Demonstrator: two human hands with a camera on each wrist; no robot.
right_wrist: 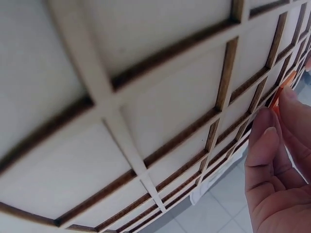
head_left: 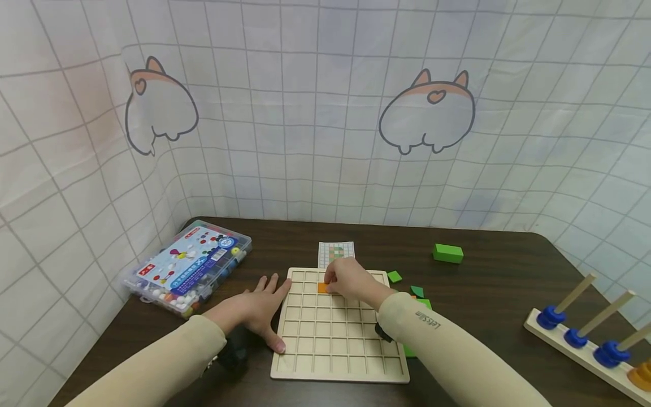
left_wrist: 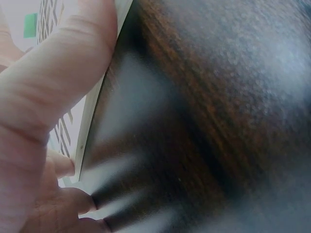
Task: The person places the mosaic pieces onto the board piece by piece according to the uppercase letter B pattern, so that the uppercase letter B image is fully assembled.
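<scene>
The step in hand seems to be the setting of one flat orange piece (head_left: 322, 288) into a square of the wooden board (head_left: 325, 345), which lies in the lower middle of the head view. The piece is near the board's upper edge, a little to the left of its middle. The right hand (head_left: 353, 280) pinches it between thumb and finger; whether it already lies flat in its square, I cannot tell. The left hand (head_left: 257, 311) has its fingers spread and grips nothing; its thumb is on the left edge of the board, probably to keep it steady.

The next move, in my judgement, calls for pressing the piece flat inside the ridges, then releasing it gently. The printed card (head_left: 335, 249), just above the board, may serve for checking the position. Green pieces (head_left: 394, 277) lie on the surface (head_left: 498, 271), at the right of the board.
</scene>
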